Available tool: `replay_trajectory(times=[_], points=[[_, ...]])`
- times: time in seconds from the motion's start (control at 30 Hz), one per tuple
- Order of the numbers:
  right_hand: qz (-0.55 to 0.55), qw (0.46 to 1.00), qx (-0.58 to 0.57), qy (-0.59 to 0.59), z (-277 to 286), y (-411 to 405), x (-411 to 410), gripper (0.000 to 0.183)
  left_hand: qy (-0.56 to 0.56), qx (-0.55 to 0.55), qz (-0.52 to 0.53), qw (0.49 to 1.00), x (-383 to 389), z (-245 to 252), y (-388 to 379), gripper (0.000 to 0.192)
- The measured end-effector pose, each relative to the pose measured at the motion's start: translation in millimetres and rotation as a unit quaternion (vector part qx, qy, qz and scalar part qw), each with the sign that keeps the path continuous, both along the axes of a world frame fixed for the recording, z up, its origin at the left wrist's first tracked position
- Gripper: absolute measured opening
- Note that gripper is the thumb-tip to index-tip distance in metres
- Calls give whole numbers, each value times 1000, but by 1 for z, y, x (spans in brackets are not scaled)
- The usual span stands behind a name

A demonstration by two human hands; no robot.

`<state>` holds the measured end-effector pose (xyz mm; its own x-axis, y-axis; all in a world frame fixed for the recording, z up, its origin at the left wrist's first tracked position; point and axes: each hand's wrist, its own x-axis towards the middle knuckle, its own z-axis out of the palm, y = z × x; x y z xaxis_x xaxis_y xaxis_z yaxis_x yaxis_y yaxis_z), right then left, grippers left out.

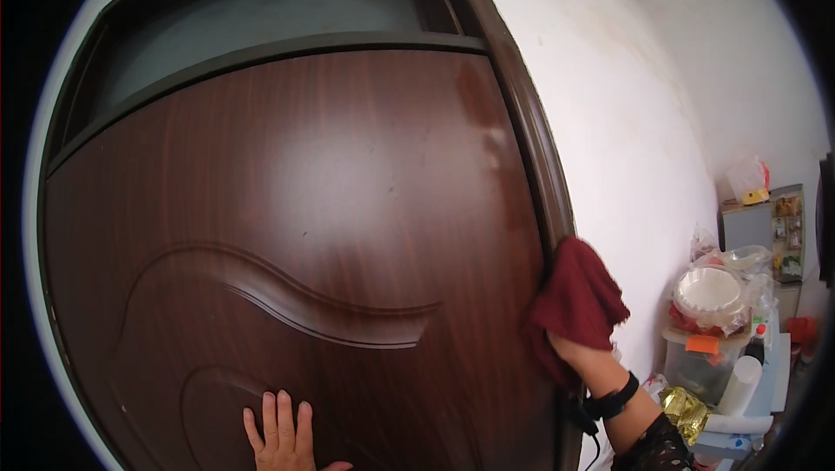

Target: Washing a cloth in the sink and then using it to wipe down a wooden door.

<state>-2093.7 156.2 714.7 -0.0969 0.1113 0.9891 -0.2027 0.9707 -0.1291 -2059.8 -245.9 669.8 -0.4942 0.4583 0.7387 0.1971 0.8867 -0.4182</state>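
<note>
A dark brown wood-grain door (365,197) with curved moulded grooves fills most of the view. My left hand (282,435) lies flat on its lower part, palm to the panel, fingers spread and holding nothing. A dark red cloth (580,295) is held by my right hand (574,350) against the right side of the brown door frame (522,99). The cloth drapes over that hand and hides its fingers. Darker, wet-looking streaks (479,96) run down the panel's upper right edge. On my right wrist sits a black band (613,399) with a dark cord hanging by it.
Above the door is a transom pane (267,11). A white wall (626,164) borders the frame. At the right stand a clear plastic bin (698,360), a white bowl in plastic wrap (710,289), a white roll (742,381), a gold foil package (683,413) and a grey cabinet (749,233).
</note>
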Motion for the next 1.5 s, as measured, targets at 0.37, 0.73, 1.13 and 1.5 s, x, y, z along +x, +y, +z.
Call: replay_trajectory(times=[0.37,0.73,1.13,1.5], points=[[-4,994,15,106,255,-7,-27,38,-1,46,-38,998,14,9,8,103],[-24,987,11,160,268,-4,-29,32,-10,42,-45,998,18,14,7,101],[19,998,54,3,34,-9,1,56,-6,28,-45,999,18,12,9,99],[-21,990,109,82,133,-48,-36,60,0,40,-42,998,15,11,6,100]])
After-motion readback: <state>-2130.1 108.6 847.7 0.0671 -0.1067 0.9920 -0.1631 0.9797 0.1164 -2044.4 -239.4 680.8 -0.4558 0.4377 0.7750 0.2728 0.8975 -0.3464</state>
